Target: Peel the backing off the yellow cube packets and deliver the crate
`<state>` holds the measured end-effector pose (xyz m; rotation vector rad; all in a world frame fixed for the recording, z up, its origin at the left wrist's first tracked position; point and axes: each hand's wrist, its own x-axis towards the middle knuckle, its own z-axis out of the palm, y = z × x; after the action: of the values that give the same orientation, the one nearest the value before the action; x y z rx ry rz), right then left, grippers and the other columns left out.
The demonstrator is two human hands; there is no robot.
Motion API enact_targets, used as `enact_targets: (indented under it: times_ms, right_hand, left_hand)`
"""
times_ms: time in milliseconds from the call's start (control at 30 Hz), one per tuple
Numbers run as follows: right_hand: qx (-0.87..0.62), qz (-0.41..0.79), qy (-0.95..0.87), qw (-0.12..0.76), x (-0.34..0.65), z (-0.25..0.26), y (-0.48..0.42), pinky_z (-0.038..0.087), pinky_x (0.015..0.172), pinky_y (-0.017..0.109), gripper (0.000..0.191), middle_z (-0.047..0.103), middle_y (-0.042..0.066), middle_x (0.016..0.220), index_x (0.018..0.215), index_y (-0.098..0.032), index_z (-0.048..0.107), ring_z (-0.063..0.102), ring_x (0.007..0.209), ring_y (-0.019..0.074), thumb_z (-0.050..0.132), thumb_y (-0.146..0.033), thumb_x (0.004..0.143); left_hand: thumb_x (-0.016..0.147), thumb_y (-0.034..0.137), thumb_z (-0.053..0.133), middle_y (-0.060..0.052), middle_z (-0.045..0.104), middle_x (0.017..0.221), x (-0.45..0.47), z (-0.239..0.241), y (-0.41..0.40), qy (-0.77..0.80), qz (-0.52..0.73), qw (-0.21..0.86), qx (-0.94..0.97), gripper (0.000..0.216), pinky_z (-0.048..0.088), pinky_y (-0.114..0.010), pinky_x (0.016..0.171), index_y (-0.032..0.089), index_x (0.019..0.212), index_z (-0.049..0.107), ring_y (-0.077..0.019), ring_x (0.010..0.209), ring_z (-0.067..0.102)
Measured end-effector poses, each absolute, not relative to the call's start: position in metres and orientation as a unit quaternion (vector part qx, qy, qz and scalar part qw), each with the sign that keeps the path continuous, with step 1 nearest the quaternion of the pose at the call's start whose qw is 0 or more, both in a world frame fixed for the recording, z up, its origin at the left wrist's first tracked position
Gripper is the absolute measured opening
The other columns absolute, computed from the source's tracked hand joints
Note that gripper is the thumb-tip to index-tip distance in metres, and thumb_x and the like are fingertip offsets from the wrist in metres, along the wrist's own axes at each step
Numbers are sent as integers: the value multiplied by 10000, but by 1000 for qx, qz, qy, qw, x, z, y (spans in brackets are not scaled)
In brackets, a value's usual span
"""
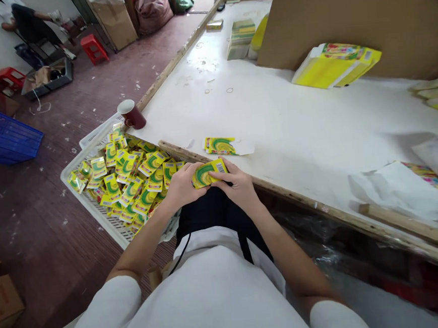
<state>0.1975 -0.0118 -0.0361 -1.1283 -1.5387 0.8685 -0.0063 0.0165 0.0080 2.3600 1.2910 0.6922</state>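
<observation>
Between my two hands, just off the table's front edge, is a small yellow and green box (205, 174) with a barcode at one end. My left hand (186, 185) grips its left end, and my right hand (237, 181) holds the right end with the thumb laid across its face. Another yellow and green carton (219, 145) lies on the table beyond my hands, its white flap spread to the right. To the left, a white plastic basket (94, 214) is heaped with small yellow packs (130, 186).
A maroon mug (134, 115) stands at the table's left corner. Stacked yellow cartons (333, 69) lean by a brown cardboard sheet (355, 17). A blue basket (4, 130) and red stools (94, 48) stand on the floor; another person (31, 22) sits at far left.
</observation>
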Motion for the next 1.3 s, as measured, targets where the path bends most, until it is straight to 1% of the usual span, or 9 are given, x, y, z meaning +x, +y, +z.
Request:
enact_targets:
  times_ms: [167,333,467,600,767,1000,1133,1233,1300]
  right_hand:
    - [-454,410,-598,517,181,-39,-11,469,1086,462,363,596,67,1390,1210,-308,714,550,1303,284,681,-330,850]
    - [-494,410,-584,497,184,-45,20,495,1026,472,707,596,113,1373,1419,-259,524,611,1176,295,767,-365,763]
    - [-662,230,-602,383,215,-64,59,425,1039,532,600,625,198,1275,1352,-123,560,569,1154,343,697,-263,784]
    - [-695,166,-655,247,234,-84,76,444,947,509,416,682,175,1051,1199,-109,632,570,1009,335,622,-165,787]
    - [-704,143,-651,246,229,-82,73,450,930,452,468,636,186,1106,1236,-101,571,560,1016,317,642,-130,774]
    - [-703,178,-649,232,226,-72,77,452,948,463,389,647,180,1097,1125,-119,575,579,1027,304,634,-78,743]
    - [-668,246,-582,393,227,-66,70,496,880,422,394,651,77,975,1077,-194,505,604,914,238,645,-112,717]
    - [-588,344,-518,517,212,-52,49,516,777,353,439,629,0,880,1050,-241,463,606,792,184,738,-241,707]
    - [-504,444,-513,535,192,-39,29,509,736,321,491,621,-22,834,1029,-255,467,606,754,167,803,-314,677]
  left_hand:
    - [694,315,781,-84,672,1106,-6,3,14,479,238,188,823,586,536,-379,893,183,1228,579,-255,1017,664]
    - [741,340,762,-94,652,1177,-34,3,6,538,239,144,796,571,514,-395,945,205,1257,558,-264,1083,639]
    - [791,404,720,-127,640,1194,-102,-3,-21,638,166,77,748,551,464,-463,1001,210,1278,549,-317,1150,588]
    - [723,495,754,-229,544,1324,-165,-18,-58,765,15,31,643,750,402,-624,995,169,1353,511,-446,1252,481]
    - [790,446,712,-198,520,1371,-155,-25,-58,757,119,9,642,634,375,-570,1069,190,1342,532,-382,1314,454]
    - [845,339,694,-111,615,1285,-61,-15,-15,539,272,159,781,385,410,-495,1093,214,1203,625,-264,1250,540]
    - [829,362,712,-112,645,1265,-24,-25,-1,478,317,303,761,444,464,-472,1047,220,1236,605,-245,1214,583]
    - [757,506,755,-132,633,1300,1,-33,10,451,394,461,655,675,523,-437,967,247,1334,522,-260,1211,609]
    - [741,623,715,-124,643,1274,16,-31,19,429,468,534,558,710,539,-429,941,256,1319,525,-267,1196,621]
